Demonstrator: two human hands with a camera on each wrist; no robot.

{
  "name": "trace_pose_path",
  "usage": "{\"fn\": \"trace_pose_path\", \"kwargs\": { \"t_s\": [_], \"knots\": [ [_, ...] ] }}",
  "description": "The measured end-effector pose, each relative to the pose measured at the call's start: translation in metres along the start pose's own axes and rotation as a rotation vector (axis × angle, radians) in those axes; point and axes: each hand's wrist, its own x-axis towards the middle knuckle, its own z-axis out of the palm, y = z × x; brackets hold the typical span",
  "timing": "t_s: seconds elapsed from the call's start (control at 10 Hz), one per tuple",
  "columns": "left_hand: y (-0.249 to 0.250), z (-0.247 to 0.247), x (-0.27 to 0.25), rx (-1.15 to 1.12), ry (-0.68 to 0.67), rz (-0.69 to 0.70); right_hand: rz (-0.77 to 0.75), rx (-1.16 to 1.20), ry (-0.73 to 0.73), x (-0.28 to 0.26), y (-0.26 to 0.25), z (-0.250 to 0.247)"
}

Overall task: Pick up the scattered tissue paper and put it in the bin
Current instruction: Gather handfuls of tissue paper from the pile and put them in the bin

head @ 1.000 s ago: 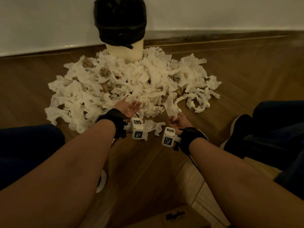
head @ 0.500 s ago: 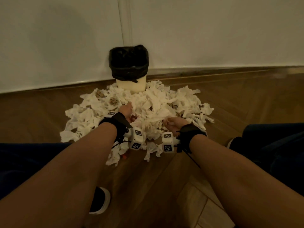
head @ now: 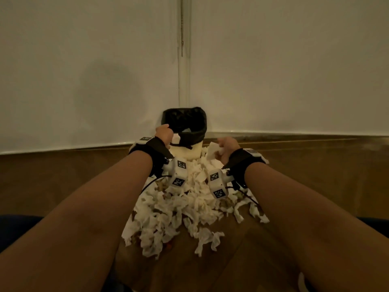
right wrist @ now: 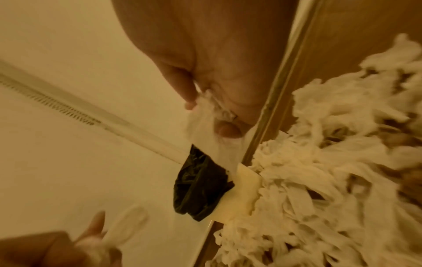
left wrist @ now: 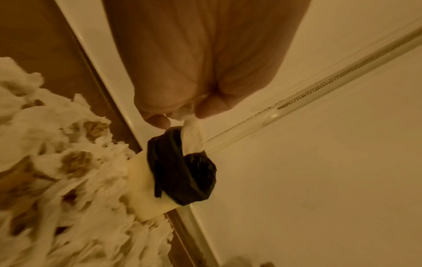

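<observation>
A cream bin (head: 192,151) with a black liner (head: 185,121) stands in the wall corner, ringed by a heap of scattered white tissue paper (head: 189,209). My left hand (head: 164,133) is raised at the bin's left rim and grips a strip of tissue (left wrist: 191,135) that hangs toward the liner (left wrist: 182,169). My right hand (head: 226,147) is lifted just right of the bin and pinches a flat piece of tissue (head: 212,151), which also shows as a white sheet (right wrist: 210,142) hanging before the liner (right wrist: 200,184).
White walls meet behind the bin at a corner strip (head: 184,60). Wooden floor (head: 315,175) spreads on both sides of the heap. Some brownish crumpled bits (left wrist: 77,162) lie among the tissue. My dark trouser legs (head: 16,230) flank the heap at the frame edges.
Both hands have lifted from the heap and moved forward to the bin, each carrying tissue. The head view has tilted up toward the wall corner.
</observation>
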Motion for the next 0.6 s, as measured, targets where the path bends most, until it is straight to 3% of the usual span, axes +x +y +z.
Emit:
{"fn": "trace_pose_path", "kwargs": {
  "t_s": [0.1, 0.2, 0.3, 0.4, 0.6],
  "knots": [
    [0.018, -0.002, 0.012, 0.083, 0.011, 0.089, -0.041, -0.11, -0.038, 0.007, -0.013, 0.014],
    [0.019, -0.005, 0.032, 0.106, 0.007, 0.178, -0.205, -0.364, -0.117, 0.044, -0.024, 0.024],
    [0.012, -0.007, 0.049, 0.141, 0.101, 0.249, -0.323, -0.377, -0.046, 0.062, -0.03, 0.035],
    [0.002, -0.008, 0.069, 0.198, 0.204, 0.292, -0.424, -0.59, 0.112, 0.085, -0.037, 0.044],
    [-0.002, 0.006, 0.104, 0.234, 0.284, 0.337, -0.43, -0.616, 0.05, 0.134, -0.029, 0.068]
  ]
}}
